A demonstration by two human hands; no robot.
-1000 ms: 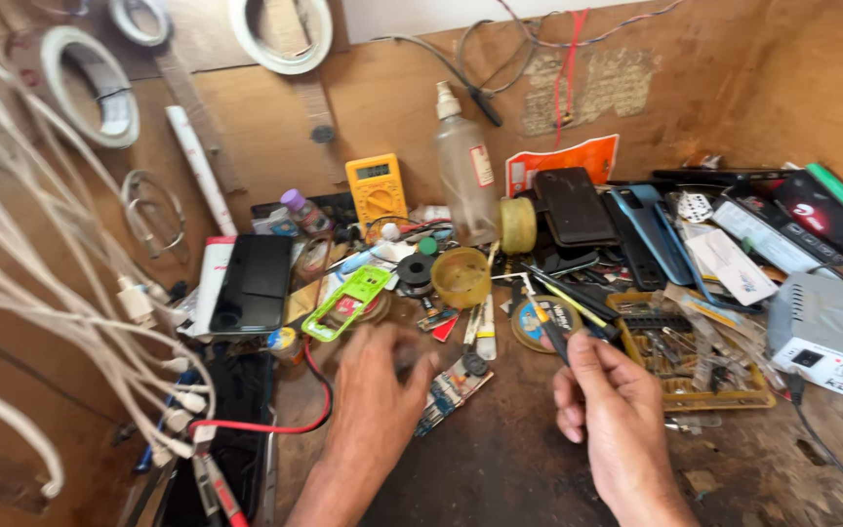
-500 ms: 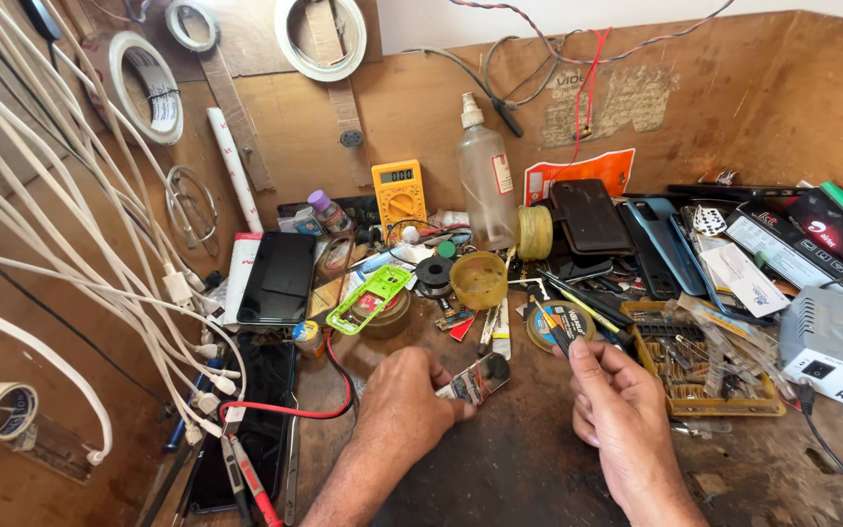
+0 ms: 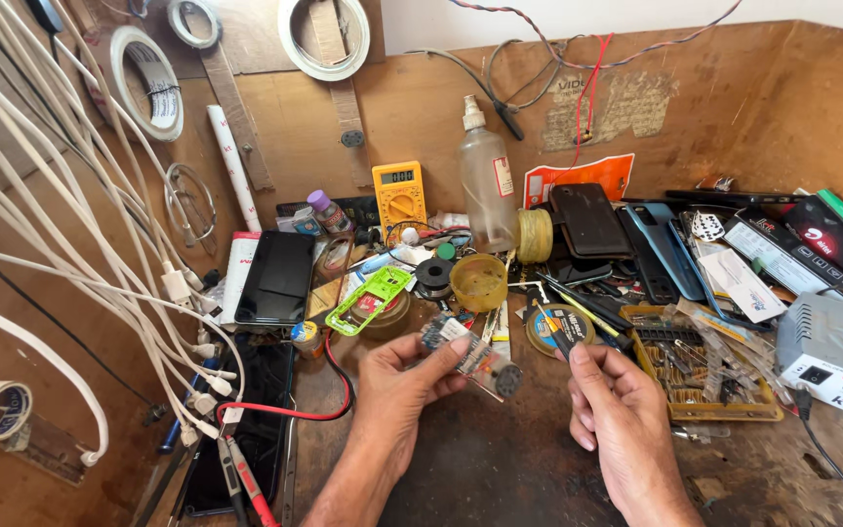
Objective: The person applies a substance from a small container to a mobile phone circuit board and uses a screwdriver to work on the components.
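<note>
A small circuit board (image 3: 467,353) sits at the near centre of the cluttered workbench (image 3: 500,468), pinched in the fingers of the left hand (image 3: 404,385). Just right of it, the right hand (image 3: 622,415) grips a thin dark tool (image 3: 550,327) pointing away. Beyond the board lie a green phone frame (image 3: 370,299) and a yellow cup (image 3: 478,282); farther back stand a yellow multimeter (image 3: 399,195) and a clear bottle (image 3: 486,181).
</note>
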